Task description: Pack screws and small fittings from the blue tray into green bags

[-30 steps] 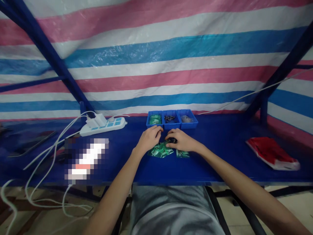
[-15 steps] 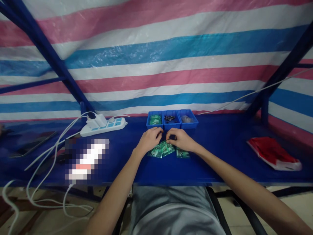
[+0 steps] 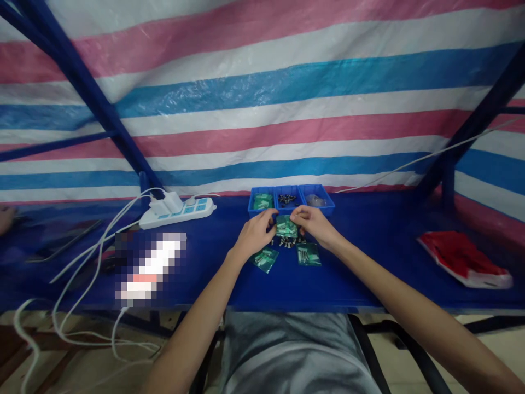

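Observation:
A small green plastic packet with light pieces inside [image 3: 286, 226] is held up between my two hands, just in front of the blue bins. My right hand [image 3: 314, 223] pinches its upper right corner with closed fingers. My left hand [image 3: 256, 234] is curled at its left edge, fingers closed on it. Beneath the packet lie several small dark and silver screw-like parts [image 3: 287, 242], partly covered. Two more green packets rest on the table: the left packet [image 3: 266, 259] near my left wrist, the right packet [image 3: 308, 254] below my right hand.
Three joined blue bins stand at the back: green packets [image 3: 262, 201], dark small parts [image 3: 287, 199], clear pieces [image 3: 314, 201]. A white power strip [image 3: 178, 213] with cables is at left, a red and white package [image 3: 463, 258] at right. Another person's hand [image 3: 5, 220] shows at the far left.
One green packet has been lifted off the table and is now held up between both hands. The small parts under it have come into view. My right hand has moved slightly right and up.

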`<state>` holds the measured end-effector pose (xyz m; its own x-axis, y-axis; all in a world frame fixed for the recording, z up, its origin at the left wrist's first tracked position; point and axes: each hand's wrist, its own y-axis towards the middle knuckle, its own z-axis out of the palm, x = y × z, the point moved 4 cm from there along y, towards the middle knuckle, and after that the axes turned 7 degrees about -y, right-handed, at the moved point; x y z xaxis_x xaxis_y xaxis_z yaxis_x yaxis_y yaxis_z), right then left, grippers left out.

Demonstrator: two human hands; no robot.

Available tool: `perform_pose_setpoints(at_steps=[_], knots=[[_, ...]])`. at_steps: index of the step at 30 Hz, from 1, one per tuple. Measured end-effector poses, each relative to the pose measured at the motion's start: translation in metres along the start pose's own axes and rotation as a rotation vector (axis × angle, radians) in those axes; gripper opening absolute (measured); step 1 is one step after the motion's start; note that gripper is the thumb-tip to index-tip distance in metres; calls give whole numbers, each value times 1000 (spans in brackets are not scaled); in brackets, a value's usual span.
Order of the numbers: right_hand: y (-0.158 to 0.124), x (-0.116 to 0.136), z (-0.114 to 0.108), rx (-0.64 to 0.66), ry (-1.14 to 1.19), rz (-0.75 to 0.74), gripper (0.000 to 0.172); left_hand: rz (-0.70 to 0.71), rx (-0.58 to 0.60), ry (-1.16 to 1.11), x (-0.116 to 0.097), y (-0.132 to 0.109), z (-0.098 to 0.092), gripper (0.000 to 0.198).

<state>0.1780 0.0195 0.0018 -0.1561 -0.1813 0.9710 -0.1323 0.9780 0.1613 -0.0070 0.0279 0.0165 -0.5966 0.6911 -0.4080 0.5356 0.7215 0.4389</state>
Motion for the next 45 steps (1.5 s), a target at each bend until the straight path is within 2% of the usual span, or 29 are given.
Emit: perform_pose_setpoints(at_steps=[3, 5, 12, 17, 21, 24, 27, 30, 34, 39, 41, 45], knots=[[1, -2, -2, -46, 11, -2, 32, 41, -2, -44, -5, 0, -3, 62], [1, -3, -3, -71, 16, 3, 32, 77, 9, -60, -7, -1, -3, 64], [-1, 2, -1, -95, 10, 14, 28, 138, -2, -47, -4, -1, 0, 43], [-1, 1, 0, -40, -28, -13, 20, 140, -50, -50, -2, -1, 0, 32], [-2, 2, 4, 10, -220, -126, 22, 109, -66, -40, 1, -2, -3, 29], [-6, 11, 4, -71, -425, -276, 18, 103, -86, -24, 1, -1, -6, 27], [-9, 19, 3, -123, -501, -328, 14, 88, -106, -31, -3, 1, -9, 28], [-7, 20, 0, -136, -486, -283, 16, 51, -120, -70, -5, 2, -10, 32], [-2, 12, -1, -90, -407, -199, 27, -11, -107, -93, -4, 2, -5, 52], [4, 1, -3, -76, -200, -115, 23, -15, -77, -96, -5, 2, -2, 63], [4, -1, -4, -74, -144, -99, 27, 10, -71, -103, -6, 1, -2, 63], [5, -2, -4, -14, -135, -116, 22, 74, -55, -113, -6, -2, -2, 49]])
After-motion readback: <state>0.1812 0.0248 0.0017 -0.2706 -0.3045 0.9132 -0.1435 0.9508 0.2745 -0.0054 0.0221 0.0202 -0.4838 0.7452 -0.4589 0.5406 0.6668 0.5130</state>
